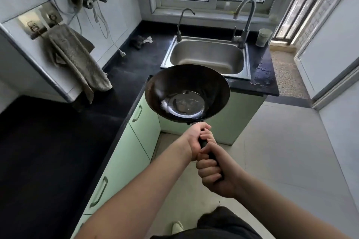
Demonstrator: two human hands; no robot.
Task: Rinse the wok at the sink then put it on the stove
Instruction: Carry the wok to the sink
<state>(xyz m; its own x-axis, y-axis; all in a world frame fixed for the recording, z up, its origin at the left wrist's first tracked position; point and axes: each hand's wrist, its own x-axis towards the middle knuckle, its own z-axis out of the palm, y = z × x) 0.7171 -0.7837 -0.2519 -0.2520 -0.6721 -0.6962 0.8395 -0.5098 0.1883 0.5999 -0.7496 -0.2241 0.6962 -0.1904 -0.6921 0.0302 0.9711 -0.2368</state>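
The wok (187, 93) is held in the air in front of the person, its bowl hanging over the near corner of the black desk (136, 68) and partly covering the near rim of the sink (206, 57). Its open side faces up and a little toward the camera, showing a shiny wet bottom with pale patches. Its long axis runs from the bowl, farther away, back along the dark handle (204, 144) toward the person, so the bowl points at the sink. Both hands are clenched on the handle: the left hand (199, 141) holds it just behind the bowl with fingers wrapped fully round, and the right hand (215, 172) grasps the handle's near end, fingers curled tight, touching the left. The steel sink is set into the desk below a window, with a thin faucet (183, 23) at its left back corner and a taller grey faucet (245, 19) at its right. A pale cup (263, 37) stands just beside the taller faucet. A beige towel (77, 58) hangs on the left wall, above green cabinet doors (124, 153).
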